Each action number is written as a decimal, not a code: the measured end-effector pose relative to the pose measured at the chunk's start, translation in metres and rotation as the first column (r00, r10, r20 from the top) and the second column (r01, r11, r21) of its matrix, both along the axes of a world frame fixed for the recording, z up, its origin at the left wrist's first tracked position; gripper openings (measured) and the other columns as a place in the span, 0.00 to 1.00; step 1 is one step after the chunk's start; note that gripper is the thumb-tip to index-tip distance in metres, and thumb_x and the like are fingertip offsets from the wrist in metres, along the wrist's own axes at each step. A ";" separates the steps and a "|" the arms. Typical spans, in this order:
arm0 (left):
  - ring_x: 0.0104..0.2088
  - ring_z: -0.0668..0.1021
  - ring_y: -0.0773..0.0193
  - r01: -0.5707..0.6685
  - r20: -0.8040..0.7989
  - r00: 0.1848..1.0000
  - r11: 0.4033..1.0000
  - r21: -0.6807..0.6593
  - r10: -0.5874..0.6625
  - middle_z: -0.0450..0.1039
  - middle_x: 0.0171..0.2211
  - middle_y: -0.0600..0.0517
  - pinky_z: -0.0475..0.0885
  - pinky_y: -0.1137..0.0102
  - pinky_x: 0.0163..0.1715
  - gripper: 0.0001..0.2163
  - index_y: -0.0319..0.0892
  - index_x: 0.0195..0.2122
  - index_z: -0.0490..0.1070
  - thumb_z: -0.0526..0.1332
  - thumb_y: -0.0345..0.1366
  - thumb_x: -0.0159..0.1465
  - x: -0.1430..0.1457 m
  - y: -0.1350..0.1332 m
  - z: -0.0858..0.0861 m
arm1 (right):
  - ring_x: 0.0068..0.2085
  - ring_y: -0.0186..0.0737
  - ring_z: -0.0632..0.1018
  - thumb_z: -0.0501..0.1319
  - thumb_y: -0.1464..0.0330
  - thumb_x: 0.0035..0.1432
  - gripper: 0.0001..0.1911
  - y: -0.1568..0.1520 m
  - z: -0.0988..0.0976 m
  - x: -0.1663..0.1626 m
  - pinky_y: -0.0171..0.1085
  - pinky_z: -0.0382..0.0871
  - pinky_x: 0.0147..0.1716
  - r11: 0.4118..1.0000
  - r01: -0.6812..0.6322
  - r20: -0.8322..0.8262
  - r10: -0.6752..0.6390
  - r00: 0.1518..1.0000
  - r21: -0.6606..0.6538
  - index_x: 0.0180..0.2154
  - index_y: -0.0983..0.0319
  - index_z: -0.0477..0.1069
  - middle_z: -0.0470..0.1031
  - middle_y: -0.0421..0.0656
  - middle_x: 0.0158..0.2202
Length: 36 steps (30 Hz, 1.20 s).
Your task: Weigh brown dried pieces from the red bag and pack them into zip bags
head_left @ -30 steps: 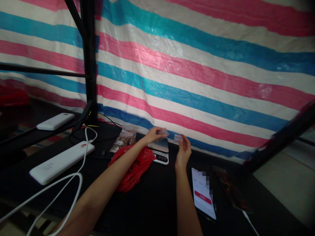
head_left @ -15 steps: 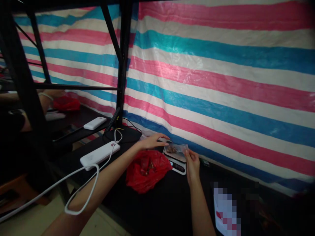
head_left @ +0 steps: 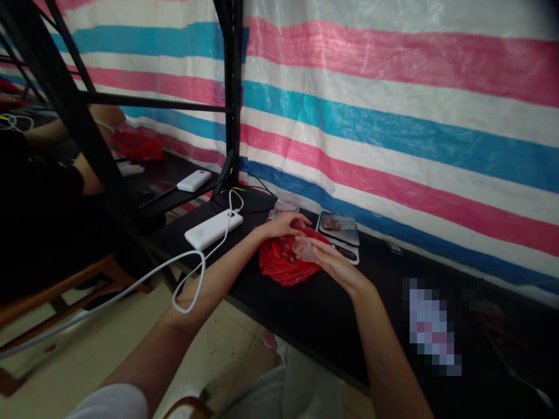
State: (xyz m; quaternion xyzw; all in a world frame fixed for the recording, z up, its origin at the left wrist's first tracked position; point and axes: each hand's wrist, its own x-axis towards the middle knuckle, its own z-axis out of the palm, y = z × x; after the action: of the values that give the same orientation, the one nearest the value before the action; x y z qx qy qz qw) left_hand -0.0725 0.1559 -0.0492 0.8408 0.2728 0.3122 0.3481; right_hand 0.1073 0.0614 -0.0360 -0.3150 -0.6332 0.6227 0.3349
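Observation:
A red plastic bag lies on the black table. My left hand is curled over the bag's upper edge and grips it. My right hand is at the bag's right side, its fingers pinching a small clear pouch over the red plastic. Just behind the bag stands a small digital scale, with a little clear packet of brownish bits lying on its pan.
A white power bank with a looping white cable lies left of the bag, and another power bank sits further back. A black metal post rises behind. A phone lies right. Another person's arm and a red bag are far left.
The view swung right and down. My right hand left a packet on the scale and came to the red bag with a clear pouch. My left hand dropped onto the bag's edge.

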 end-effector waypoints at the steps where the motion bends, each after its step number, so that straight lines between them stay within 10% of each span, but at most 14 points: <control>1: 0.33 0.73 0.67 -0.028 -0.043 0.999 0.999 0.023 0.029 0.72 0.34 0.50 0.66 0.73 0.34 0.17 0.37 0.46 0.68 0.62 0.32 0.53 -0.001 0.000 0.000 | 0.52 0.44 0.68 0.57 0.59 0.54 0.19 0.001 -0.002 0.001 0.46 0.56 0.54 0.999 -0.027 0.089 0.024 0.996 0.025 0.48 0.56 0.67 0.68 0.44 0.51; 10: 0.39 0.69 0.62 -0.061 -0.353 0.920 0.951 0.303 0.171 0.67 0.34 0.50 0.61 0.72 0.41 0.04 0.39 0.28 0.72 0.62 0.33 0.52 -0.007 -0.010 -0.006 | 0.51 0.45 0.68 0.60 0.55 0.50 0.22 0.015 -0.009 0.038 0.46 0.55 0.54 0.976 -0.001 0.436 -0.095 0.895 0.216 0.45 0.58 0.69 0.69 0.45 0.48; 18: 0.33 0.73 0.62 -0.066 -0.302 0.950 0.996 0.068 0.083 0.70 0.36 0.49 0.65 0.72 0.33 0.24 0.39 0.48 0.58 0.59 0.46 0.54 0.008 -0.025 -0.009 | 0.52 0.44 0.67 0.59 0.57 0.50 0.22 0.005 0.007 0.046 0.45 0.55 0.55 0.967 0.086 0.350 -0.168 0.922 0.238 0.47 0.57 0.67 0.68 0.43 0.51; 24: 0.39 0.75 0.54 -0.109 -0.512 0.841 0.982 0.156 0.175 0.73 0.38 0.46 0.66 0.69 0.35 0.22 0.41 0.41 0.68 0.59 0.52 0.52 0.016 -0.029 -0.012 | 0.51 0.44 0.68 0.61 0.60 0.49 0.21 0.009 0.004 0.057 0.45 0.55 0.54 0.958 0.124 0.369 -0.217 0.904 0.260 0.45 0.59 0.68 0.69 0.44 0.49; 36: 0.35 0.73 0.61 -0.242 -0.096 0.966 0.970 -0.014 0.240 0.73 0.34 0.50 0.67 0.70 0.37 0.15 0.37 0.39 0.68 0.58 0.42 0.55 0.011 -0.013 -0.019 | 0.46 0.45 0.70 0.60 0.71 0.48 0.14 0.012 -0.011 0.044 0.47 0.60 0.50 0.856 0.208 0.415 -0.425 0.804 0.474 0.41 0.59 0.71 0.70 0.45 0.45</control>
State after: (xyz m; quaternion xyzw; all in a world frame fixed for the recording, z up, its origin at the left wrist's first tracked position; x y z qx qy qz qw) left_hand -0.0611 0.1428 -0.0680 0.8106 0.3927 0.3091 0.3051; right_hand 0.1513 0.0730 -0.0468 -0.4939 -0.7498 0.3063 0.3163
